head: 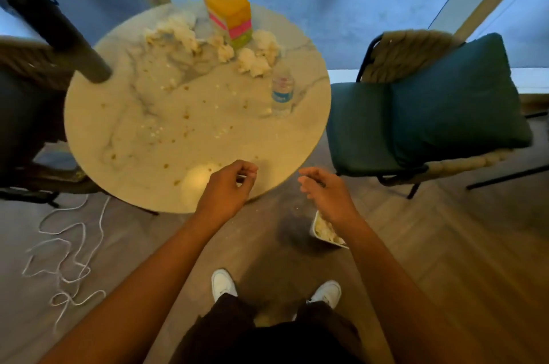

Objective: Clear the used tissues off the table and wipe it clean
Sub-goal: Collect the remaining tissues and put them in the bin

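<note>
Several crumpled used tissues (208, 40) sit at far side of round table (118, 126), around a tissue box (230, 17); water bottle (282, 93) near right edge. Left hand (228, 185) over near rim, fingers curled, can't tell if pinching anything. Right hand (323, 188) loose, empty, above floor bin (326, 230).

Desk (118, 114): cream marble w/ grey veins, brown specks. Tissues (184, 31): off-white. Box (228, 13): yellow top, orange, pink, green bands. Bottle (282, 90): clear, blue label. Chair cushion (445, 102): dark teal. Floor (445, 230): grey-brown herringbone. Shoes (222, 283): white.
</note>
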Tool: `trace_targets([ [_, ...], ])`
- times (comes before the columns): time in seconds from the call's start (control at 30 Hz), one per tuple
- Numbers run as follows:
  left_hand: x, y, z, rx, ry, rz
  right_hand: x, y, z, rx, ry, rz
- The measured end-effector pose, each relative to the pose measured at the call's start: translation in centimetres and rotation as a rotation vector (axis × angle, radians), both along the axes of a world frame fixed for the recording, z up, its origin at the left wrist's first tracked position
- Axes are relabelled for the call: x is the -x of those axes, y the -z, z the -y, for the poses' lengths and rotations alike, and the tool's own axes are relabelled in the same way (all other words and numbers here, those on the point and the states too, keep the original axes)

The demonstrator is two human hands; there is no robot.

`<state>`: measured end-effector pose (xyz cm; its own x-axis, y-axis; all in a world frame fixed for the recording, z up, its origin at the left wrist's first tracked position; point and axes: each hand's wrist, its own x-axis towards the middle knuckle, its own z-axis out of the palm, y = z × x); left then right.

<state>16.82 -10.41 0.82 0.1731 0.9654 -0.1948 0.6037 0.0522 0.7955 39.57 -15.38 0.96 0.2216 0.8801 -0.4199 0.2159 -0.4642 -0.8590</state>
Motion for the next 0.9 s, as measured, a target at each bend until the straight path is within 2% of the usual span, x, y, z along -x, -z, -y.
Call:
trace_targets([
  [0.23,9.2,-1.1,-3.5,-0.031,0.062,0.023,8.1,-3.1,-4.2,-0.100,0.054,-0.009],
  [0.4,11.8,-2.2,-6.7,-0.050,0.089,0.044,11.4,-3.9,-6.4,-0.110,0.102,0.008],
  [0.63,9.5,-2.5,-14.1,-0.066,0.159,0.019,12.5,-2.6,-10.8,-0.094,0.138,0.005],
  [0.9,3.0,0.4,-27.0,-0.132,0.249,-0.078,12.8,3.2,-19.1,0.013,0.210,-0.084],
])
